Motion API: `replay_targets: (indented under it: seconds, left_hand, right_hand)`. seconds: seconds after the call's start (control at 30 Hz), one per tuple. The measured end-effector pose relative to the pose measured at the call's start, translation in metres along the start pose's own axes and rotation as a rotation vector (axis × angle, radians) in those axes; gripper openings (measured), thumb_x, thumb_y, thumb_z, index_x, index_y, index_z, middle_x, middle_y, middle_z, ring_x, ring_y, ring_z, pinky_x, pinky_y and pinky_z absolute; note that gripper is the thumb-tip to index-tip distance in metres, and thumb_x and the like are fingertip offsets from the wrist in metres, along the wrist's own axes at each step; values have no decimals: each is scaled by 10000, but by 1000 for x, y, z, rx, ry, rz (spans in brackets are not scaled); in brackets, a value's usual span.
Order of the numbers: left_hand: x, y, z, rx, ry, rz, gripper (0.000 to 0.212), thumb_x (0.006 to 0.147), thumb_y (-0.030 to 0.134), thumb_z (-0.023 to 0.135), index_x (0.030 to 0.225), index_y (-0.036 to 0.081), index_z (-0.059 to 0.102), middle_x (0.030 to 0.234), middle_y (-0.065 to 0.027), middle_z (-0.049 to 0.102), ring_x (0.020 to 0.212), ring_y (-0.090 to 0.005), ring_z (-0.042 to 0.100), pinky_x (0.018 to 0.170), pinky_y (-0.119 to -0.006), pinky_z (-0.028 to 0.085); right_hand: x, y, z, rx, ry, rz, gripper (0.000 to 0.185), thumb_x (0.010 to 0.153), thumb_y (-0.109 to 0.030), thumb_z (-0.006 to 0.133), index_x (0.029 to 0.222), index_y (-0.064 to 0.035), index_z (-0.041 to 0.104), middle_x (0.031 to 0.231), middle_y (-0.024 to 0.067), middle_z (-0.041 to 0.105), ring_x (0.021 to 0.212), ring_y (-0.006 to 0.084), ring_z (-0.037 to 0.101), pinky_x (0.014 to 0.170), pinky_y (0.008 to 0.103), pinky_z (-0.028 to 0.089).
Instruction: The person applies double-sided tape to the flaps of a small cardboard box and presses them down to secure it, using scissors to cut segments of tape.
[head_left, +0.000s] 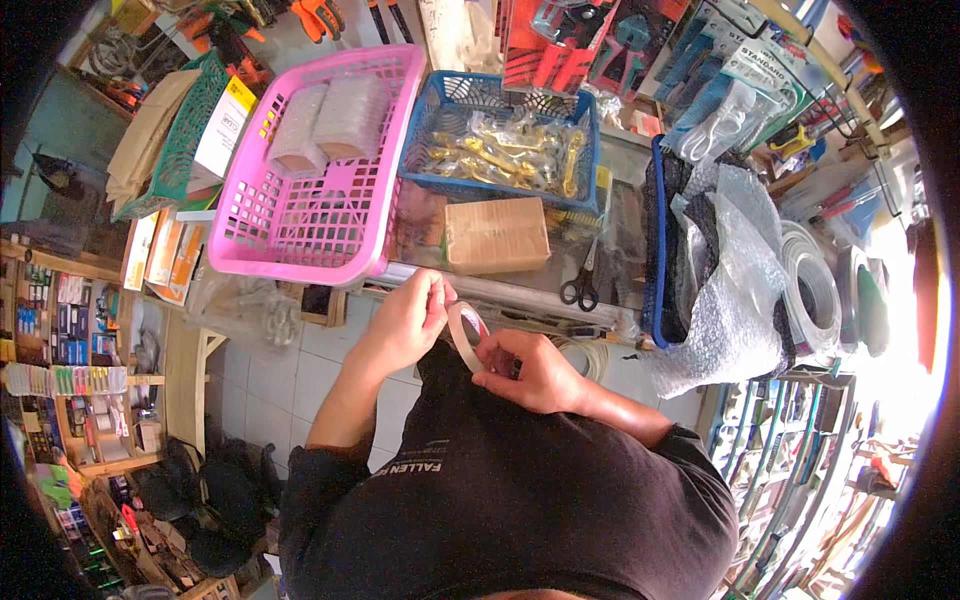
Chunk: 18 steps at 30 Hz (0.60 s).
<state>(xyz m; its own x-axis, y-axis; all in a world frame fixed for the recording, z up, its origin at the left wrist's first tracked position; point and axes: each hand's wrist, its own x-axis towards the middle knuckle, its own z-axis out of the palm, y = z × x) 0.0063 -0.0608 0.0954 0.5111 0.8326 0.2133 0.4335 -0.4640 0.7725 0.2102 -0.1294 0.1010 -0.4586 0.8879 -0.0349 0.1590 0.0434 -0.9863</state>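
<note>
Close to my chest, a roll of tape (466, 339) is gripped at its lower right side by my right hand (529, 369). My left hand (414, 319) pinches thumb and fingers together at the roll's upper left edge; a tape end between them is too small to make out. Just beyond the hands, a brown cardboard box (497, 235) lies on the glass counter (626, 232). To its right rest scissors with black handles (581, 289), near the counter's metal front edge.
A pink plastic basket (300, 259) holds wrapped packs (349, 116). The blue basket (499, 187) behind the box contains gold-coloured metal parts in clear bags (517, 154). Bubble wrap (731, 300) spills over another blue basket (660, 247) at right, beside coiled hose (810, 289).
</note>
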Motion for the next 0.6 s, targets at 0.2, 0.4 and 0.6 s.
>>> replay_targets:
  seconds: [0.2, 0.4, 0.6]
  left_hand:
    - [12, -6, -10, -117, -171, -99, 29, 913, 11, 414, 902, 13, 388, 833, -115, 577, 735, -172, 588, 654, -297, 484]
    - [15, -5, -6, -487, -329, -154, 61, 934, 47, 422, 916, 11, 376, 810, -118, 613, 761, -175, 622, 695, -309, 521]
    - [16, -4, -10, -717, -502, -263, 88, 962, 97, 394, 928, 17, 381, 863, -118, 609, 834, -186, 627, 736, -314, 541]
  right_hand:
    - [-14, 4, -3, 19, -129, -25, 200, 784, -114, 698, 913, -23, 574, 769, 51, 576, 679, 125, 558, 618, 283, 464]
    - [-21, 9, -4, 37, -216, -46, 190, 789, -70, 701, 931, -19, 585, 827, 43, 593, 725, 111, 581, 651, 264, 485]
    - [-23, 14, -7, 97, -308, -72, 213, 771, -52, 713, 946, 0, 602, 888, 62, 606, 796, 142, 605, 701, 278, 501]
